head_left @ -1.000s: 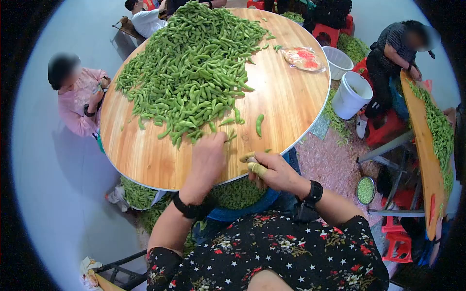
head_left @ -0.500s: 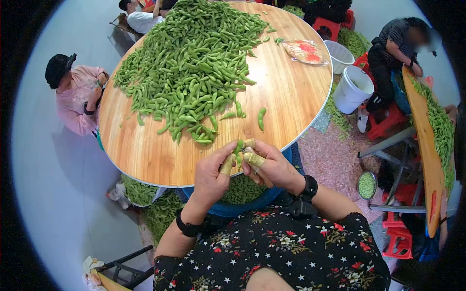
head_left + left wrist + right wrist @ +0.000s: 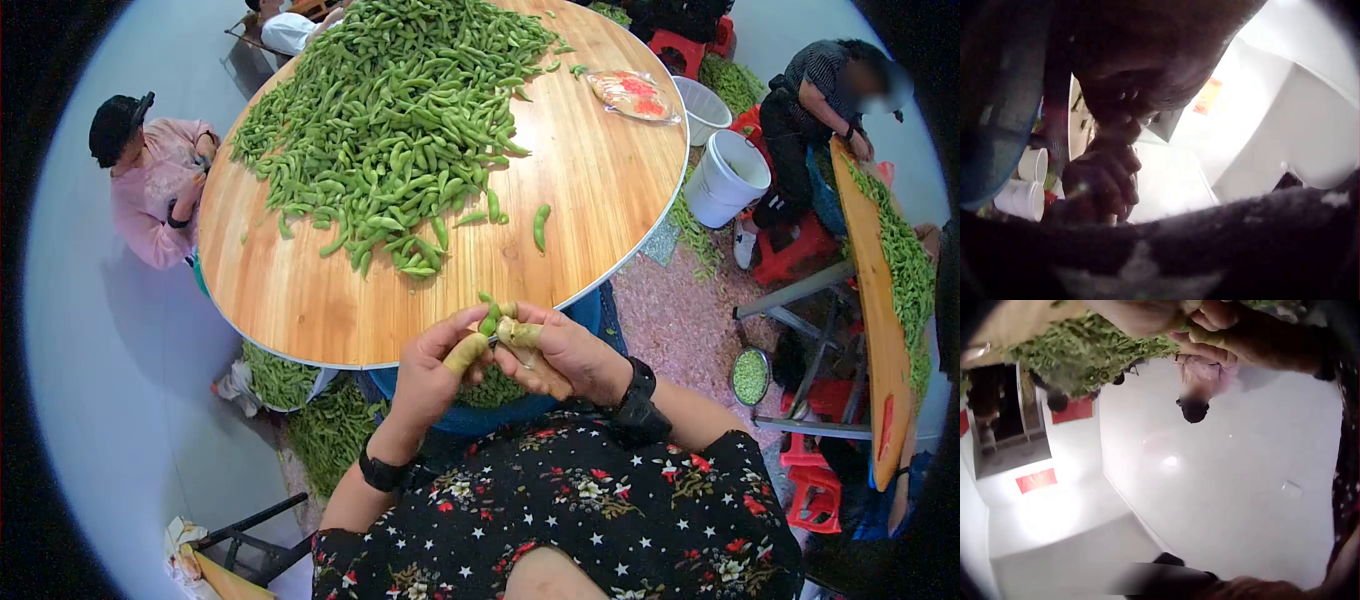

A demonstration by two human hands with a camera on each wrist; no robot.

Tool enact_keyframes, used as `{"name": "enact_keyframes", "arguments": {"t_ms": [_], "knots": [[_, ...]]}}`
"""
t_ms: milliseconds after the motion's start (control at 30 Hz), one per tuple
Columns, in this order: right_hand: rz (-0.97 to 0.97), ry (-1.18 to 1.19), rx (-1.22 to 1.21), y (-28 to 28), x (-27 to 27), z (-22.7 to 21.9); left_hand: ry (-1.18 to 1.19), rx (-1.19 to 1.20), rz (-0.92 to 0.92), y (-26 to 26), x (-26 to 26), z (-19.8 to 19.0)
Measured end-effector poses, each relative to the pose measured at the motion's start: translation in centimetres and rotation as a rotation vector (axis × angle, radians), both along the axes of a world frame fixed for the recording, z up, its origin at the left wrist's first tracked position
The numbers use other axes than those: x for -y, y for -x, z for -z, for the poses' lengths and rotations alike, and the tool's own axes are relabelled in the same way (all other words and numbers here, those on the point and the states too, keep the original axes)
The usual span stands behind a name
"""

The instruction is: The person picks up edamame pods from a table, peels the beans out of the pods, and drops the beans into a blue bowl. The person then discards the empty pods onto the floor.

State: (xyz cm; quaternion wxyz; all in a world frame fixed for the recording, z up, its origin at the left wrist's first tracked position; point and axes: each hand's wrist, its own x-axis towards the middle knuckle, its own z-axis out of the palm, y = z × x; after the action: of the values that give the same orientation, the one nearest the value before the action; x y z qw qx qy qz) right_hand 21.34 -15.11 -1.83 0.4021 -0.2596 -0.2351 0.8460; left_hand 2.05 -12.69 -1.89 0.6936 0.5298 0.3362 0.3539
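In the head view, a green edamame pod [image 3: 489, 318] is held upright between both hands, just past the table's near edge. My left hand [image 3: 425, 368] pinches it from the left between thumb and fingertips. From the right, my right hand [image 3: 570, 358] has its thumb and forefinger at the pod, with the other fingers curled underneath. Yellowish wraps cover both thumbs and the right forefinger. A large heap of edamame pods [image 3: 400, 140] lies beyond the hands, and a single pod [image 3: 541, 227] lies apart to its right. The left wrist view is dark, with the hands in shadow.
The heap lies on a round wooden table [image 3: 590, 200], with a plastic-wrapped packet [image 3: 634, 97] near its right edge. Below the hands stands a blue tub [image 3: 585, 312] of pods. White buckets [image 3: 728, 180] stand at right. People sit to the left and right.
The left hand was at the near edge of the heap, then came back toward the body and met the right hand with a pod. Since then both hands have drawn slightly lower, still on the pod.
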Motion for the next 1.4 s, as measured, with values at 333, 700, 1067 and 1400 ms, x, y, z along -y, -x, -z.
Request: {"name": "enact_keyframes", "arguments": {"t_ms": [333,700,1067,1400], "knots": [[-0.067,-0.173,0.474,0.2,1.9,-0.3,-0.476,-0.451,-0.153,-0.3,2.4,0.5],[0.18,-1.03,1.149,-0.1,-0.2,-2.4,-0.939,-0.58,-0.091,-0.2,2.3,-2.7],[0.238,-1.278,1.243,0.5,-0.6,-2.0,-1.049,-0.681,-0.179,-0.7,2.3,-3.1],[-0.261,-0.964,1.004,-1.2,1.1,7.5,-0.452,-0.81,0.05,-0.8,3.6,7.9]]}}
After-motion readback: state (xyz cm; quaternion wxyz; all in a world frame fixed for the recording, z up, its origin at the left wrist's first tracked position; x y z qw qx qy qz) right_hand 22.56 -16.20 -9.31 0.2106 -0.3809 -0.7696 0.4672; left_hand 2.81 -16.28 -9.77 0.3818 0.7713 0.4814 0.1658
